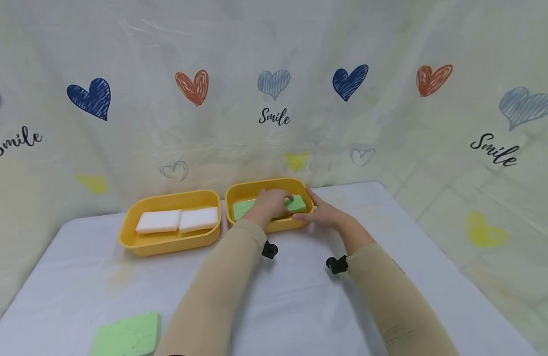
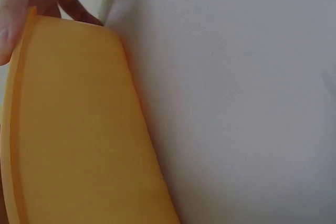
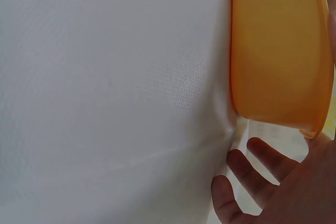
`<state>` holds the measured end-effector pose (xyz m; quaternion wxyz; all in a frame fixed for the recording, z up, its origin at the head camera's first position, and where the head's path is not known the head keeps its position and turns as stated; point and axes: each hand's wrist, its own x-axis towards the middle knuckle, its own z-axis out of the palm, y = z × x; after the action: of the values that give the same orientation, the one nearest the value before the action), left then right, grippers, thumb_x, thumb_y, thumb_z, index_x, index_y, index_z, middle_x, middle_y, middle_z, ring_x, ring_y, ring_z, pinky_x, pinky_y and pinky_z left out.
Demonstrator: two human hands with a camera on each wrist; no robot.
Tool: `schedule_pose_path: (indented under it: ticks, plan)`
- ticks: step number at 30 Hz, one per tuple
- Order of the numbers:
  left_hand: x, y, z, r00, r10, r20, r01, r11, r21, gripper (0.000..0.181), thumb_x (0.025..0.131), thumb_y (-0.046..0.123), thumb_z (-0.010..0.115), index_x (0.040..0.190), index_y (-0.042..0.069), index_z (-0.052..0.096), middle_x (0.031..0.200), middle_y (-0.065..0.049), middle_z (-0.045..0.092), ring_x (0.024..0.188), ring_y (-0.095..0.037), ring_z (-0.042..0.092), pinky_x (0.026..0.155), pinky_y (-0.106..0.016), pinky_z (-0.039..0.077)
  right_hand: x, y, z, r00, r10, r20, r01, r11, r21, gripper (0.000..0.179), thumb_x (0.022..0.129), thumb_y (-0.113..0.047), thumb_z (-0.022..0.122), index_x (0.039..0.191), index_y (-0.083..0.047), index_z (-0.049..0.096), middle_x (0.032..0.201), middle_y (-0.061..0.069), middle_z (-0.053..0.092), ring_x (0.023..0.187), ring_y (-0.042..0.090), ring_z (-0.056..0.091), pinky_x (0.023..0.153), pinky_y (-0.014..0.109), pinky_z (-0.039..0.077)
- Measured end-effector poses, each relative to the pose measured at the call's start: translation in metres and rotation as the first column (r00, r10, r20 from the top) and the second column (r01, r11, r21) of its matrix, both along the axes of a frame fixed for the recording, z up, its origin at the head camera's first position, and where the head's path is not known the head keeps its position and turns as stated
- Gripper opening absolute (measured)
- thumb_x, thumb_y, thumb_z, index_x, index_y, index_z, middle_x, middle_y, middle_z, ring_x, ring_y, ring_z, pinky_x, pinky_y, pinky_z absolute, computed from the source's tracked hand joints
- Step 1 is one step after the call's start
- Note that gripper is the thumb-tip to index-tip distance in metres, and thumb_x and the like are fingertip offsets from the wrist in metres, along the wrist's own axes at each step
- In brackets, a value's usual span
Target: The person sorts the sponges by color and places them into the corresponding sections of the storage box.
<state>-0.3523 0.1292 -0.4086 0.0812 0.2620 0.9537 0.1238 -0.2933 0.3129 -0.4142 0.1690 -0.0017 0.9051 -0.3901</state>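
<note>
My left hand (image 1: pixel 270 203) reaches over the near rim of the right yellow tray (image 1: pixel 278 226), its fingers bent down among green sponges (image 1: pixel 296 203). Those fingertips are partly hidden, so a grip on a sponge cannot be made out. At the tray's right end is my right hand (image 1: pixel 327 215), thumb by the near rim and a finger along the end. The right wrist view shows several spread fingers (image 3: pixel 252 174) of this hand apart from the tray's outer wall (image 3: pixel 281 51). In the left wrist view the tray's side wall (image 2: pixel 79 119) fills the left part.
Left of that tray stands another yellow tray (image 1: pixel 167 247) with two white sponges (image 1: pixel 158 221) side by side in it. A loose green sponge (image 1: pixel 128 334) lies at the table's front left. Behind the white table (image 1: pixel 300 296) hangs a sheet (image 1: pixel 229 133) printed with hearts.
</note>
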Motion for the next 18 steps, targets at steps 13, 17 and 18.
schedule_pose_path:
  ticks: [13, 17, 18]
  plan:
    - [-0.003, -0.009, -0.002, 1.0, 0.002, -0.028, -0.002, 1.0, -0.003, 0.05, 0.09, 0.04, 0.073, 0.137, 0.031, 0.06, 0.136, 0.007, 0.061, 0.128, -0.023, 0.053, 0.116, -0.054, 0.02, -0.002, -0.001, -0.002, 1.0, 0.01, -0.012, -0.009, 1.0, 0.015, 0.111, 0.085, -0.056, 0.072, 0.159, -0.033, -0.007, 0.166, 0.015, 0.003, 0.149, 0.044, 0.009, 0.116, 0.065, 0.014]
    - [-0.003, -0.011, -0.003, 1.0, 0.008, -0.022, -0.007, 1.0, 0.016, 0.053, 0.089, 0.044, 0.073, 0.138, 0.031, 0.059, 0.136, 0.008, 0.061, 0.129, -0.022, 0.053, 0.116, -0.055, 0.02, -0.003, 0.002, -0.003, 1.0, 0.006, -0.008, -0.006, 1.0, 0.017, 0.112, 0.084, -0.058, 0.072, 0.159, -0.034, -0.008, 0.166, 0.015, 0.002, 0.149, 0.044, 0.008, 0.116, 0.064, 0.014]
    - [-0.003, -0.011, -0.003, 1.0, 0.006, -0.021, -0.006, 1.0, 0.018, 0.053, 0.089, 0.045, 0.072, 0.138, 0.031, 0.059, 0.136, 0.009, 0.061, 0.129, -0.022, 0.053, 0.116, -0.055, 0.02, -0.003, 0.002, -0.004, 1.0, 0.006, -0.005, -0.006, 1.0, 0.018, 0.113, 0.083, -0.059, 0.072, 0.159, -0.034, -0.008, 0.166, 0.016, 0.002, 0.149, 0.044, 0.008, 0.116, 0.065, 0.013]
